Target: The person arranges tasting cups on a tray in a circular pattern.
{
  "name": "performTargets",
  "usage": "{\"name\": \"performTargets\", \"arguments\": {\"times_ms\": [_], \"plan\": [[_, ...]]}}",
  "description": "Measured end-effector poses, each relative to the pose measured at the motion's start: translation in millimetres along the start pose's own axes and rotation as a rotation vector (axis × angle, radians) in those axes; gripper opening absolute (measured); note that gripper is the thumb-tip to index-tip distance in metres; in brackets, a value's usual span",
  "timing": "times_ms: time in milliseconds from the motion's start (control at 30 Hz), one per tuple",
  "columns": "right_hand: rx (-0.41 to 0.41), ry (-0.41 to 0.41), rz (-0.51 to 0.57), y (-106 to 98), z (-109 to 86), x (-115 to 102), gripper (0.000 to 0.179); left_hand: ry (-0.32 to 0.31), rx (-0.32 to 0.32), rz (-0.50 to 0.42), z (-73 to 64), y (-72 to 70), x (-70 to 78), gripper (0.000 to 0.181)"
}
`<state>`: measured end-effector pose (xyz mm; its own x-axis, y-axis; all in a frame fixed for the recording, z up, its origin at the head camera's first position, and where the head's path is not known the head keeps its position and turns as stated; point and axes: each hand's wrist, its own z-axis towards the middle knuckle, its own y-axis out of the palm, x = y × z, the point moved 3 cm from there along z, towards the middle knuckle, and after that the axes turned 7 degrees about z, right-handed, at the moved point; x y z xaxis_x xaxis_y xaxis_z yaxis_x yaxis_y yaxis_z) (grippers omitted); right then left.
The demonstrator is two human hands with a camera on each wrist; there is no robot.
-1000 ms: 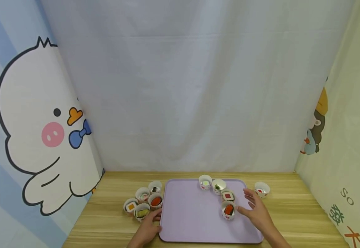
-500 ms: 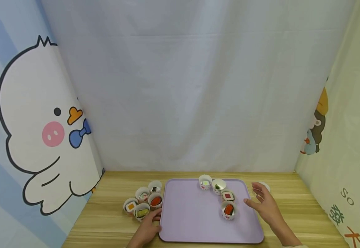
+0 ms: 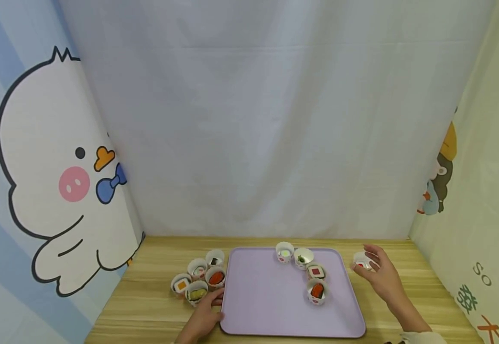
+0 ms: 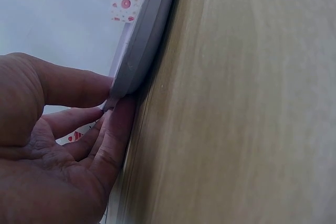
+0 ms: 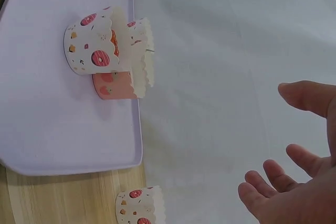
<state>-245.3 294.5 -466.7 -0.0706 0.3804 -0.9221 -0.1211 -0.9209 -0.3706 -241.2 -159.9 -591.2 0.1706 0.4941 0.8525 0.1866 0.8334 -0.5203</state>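
Observation:
My left hand (image 3: 203, 316) holds the left rim of a lilac tray (image 3: 266, 310). Up close in the left wrist view, the thumb (image 4: 79, 85) meets the rim and the fingers reach around its edge. My right hand (image 3: 385, 278), thumb and fingers spread and holding nothing, hovers beside a white paper cup (image 3: 360, 258) with something red inside, on the table right of the tray. On the tray stand several paper cups: one with orange-red topped sushi (image 3: 317, 292), one with a white and red square piece (image 3: 316, 272), one with green bits (image 3: 303, 258), and one with a pale green piece (image 3: 284, 253).
Left of the tray, close to my left hand, more paper cups stand bunched on the wooden table (image 3: 142, 306). One holds a yellow-green topped piece (image 3: 197, 293), another an orange-red topped piece (image 3: 215, 277). A pale curtain (image 3: 249, 143) hangs behind the table.
My right hand has moved right, from beside the orange-red sushi cup on the tray to the cup on the table. My left hand stays at the tray's rim.

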Motion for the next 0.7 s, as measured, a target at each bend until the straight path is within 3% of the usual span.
{"name": "performTargets", "arguments": {"times_ms": [500,700], "plan": [[0.069,-0.008,-0.03,-26.8,18.2,12.4,0.079,0.012,0.005,0.006,-0.3,-0.9,2.2,0.066],[0.057,-0.018,-0.05,-29.8,24.3,25.1,0.082,0.02,0.003,-0.02,-0.3,-1.4,1.2,0.066]]}}
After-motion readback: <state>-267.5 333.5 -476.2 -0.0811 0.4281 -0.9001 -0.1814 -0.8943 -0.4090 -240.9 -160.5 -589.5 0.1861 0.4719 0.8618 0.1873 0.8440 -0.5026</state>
